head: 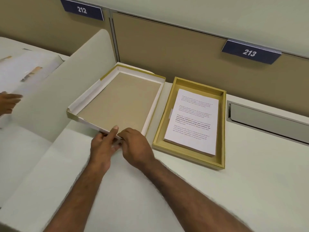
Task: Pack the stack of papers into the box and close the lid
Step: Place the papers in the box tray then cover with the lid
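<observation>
White desk (184, 198) bears box (173, 148) (papers inside) and lid (120, 101).

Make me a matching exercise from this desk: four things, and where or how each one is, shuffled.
1. white stack of printed papers
2. gold cardboard box lid
3. blue number sign 213
4. both hands

a. on the partition wall
b. inside the gold box base
c. on the lid's near edge
d. upside down, near edge lifted

Pairs: 1-b, 2-d, 3-a, 4-c
</observation>
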Demonstrator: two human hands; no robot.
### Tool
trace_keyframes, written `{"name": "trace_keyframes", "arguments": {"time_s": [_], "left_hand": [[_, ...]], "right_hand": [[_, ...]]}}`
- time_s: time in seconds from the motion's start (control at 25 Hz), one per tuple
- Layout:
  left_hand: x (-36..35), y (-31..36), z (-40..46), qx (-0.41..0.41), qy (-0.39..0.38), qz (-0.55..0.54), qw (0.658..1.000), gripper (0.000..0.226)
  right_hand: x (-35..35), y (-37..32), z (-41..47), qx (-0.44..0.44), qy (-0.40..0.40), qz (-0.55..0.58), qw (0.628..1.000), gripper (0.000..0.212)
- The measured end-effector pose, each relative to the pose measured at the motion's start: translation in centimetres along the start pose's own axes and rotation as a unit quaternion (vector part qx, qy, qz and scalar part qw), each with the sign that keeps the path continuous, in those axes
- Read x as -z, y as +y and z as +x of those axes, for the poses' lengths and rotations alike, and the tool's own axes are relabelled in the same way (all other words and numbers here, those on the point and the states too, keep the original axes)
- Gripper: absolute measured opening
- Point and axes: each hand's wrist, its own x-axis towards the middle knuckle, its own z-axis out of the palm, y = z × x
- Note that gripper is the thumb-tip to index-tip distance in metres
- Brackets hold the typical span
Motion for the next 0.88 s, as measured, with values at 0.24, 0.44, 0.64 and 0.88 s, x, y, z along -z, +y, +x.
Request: {"name": "trace_keyframes", "arguments": {"time_s": [0.24,0.44,0.64,0.88], "left_hand": [[-2.7,1.1,-2.8,-0.17,0.0,0.058,0.984,0.043],[-5.9,1.4,-5.2,-0.313,-0.034,0.246,0.917,0.046],[-8.5,0.0,-5.5,-0.452,-0.119,0.363,0.806,0.058],[-11.9,-2.0,-4.5,-0.521,-0.207,0.463,0.686,0.066]], "right_hand": [[6.0,-0.8,-1.2,-0.153,0.088,0.286,0.942,0.043],[14.0,-0.5,-0.9,-0.199,0.136,0.47,0.849,0.057],[21.8,2.6,-1.8,-0.188,0.148,0.591,0.771,0.059],[26.0,10.0,-5.6,-0.286,0.207,0.635,0.687,0.052]]}}
